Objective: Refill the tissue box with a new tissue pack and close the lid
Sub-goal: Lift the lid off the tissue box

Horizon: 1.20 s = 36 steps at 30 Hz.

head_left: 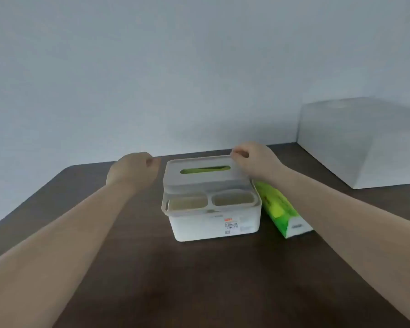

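Note:
A white tissue box (pixel 213 224) stands in the middle of the dark brown table, with two small open compartments along its front. Its grey lid (pixel 205 177) is tilted up at the back; green shows through the lid's slot. My right hand (pixel 255 159) pinches the lid's far right corner. My left hand (pixel 130 170) hovers just left of the box with its fingers curled, holding nothing. A green and white tissue pack (pixel 278 207) lies on the table against the box's right side, partly under my right forearm.
A large white box (pixel 360 143) sits at the table's (pixel 199 280) back right corner against the pale wall. The table's left edge runs diagonally near my left forearm.

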{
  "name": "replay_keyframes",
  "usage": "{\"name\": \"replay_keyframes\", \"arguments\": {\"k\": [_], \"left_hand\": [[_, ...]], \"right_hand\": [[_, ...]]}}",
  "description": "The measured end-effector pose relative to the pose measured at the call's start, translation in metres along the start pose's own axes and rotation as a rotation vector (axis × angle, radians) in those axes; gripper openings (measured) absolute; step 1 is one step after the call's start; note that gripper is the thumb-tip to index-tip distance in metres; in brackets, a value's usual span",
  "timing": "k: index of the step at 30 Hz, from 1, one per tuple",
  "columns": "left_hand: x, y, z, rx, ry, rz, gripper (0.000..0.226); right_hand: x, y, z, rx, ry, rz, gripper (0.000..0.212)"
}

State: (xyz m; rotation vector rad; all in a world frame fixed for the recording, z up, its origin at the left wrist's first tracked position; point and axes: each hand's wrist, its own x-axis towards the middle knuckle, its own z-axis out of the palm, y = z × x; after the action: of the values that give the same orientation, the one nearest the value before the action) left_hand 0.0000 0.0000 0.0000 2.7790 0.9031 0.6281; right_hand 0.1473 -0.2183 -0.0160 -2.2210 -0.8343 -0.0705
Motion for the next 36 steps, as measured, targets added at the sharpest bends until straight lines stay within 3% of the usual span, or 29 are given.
{"name": "replay_keyframes", "arguments": {"k": [5,13,16,21,28,30,36], "left_hand": [[-0.052,0.002,-0.001,-0.113,-0.134,-0.041,0.046],[-0.069,0.022,-0.004,-0.404,-0.238,-0.113,0.04],[-0.068,0.027,-0.003,-0.537,-0.192,-0.206,0.041],[-0.058,0.032,0.0,-0.905,-0.093,-0.432,0.044],[-0.047,0.041,0.006,-1.24,-0.267,-0.618,0.028],[-0.046,0.044,0.005,-1.332,-0.256,-0.649,0.007],[-0.042,0.052,-0.001,-1.433,-0.097,-0.589,0.011]], "right_hand": [[-0.059,-0.006,0.0,-0.077,-0.014,0.028,0.04],[-0.075,-0.032,-0.008,-0.109,-0.117,0.135,0.055],[-0.072,-0.034,-0.003,0.055,-0.077,0.179,0.051],[-0.065,-0.039,0.002,0.382,0.122,0.312,0.044],[-0.059,-0.036,-0.003,0.388,0.151,0.366,0.032],[-0.057,-0.035,-0.002,0.368,0.122,0.381,0.032],[-0.059,-0.04,0.001,0.406,0.207,0.311,0.039]]}}
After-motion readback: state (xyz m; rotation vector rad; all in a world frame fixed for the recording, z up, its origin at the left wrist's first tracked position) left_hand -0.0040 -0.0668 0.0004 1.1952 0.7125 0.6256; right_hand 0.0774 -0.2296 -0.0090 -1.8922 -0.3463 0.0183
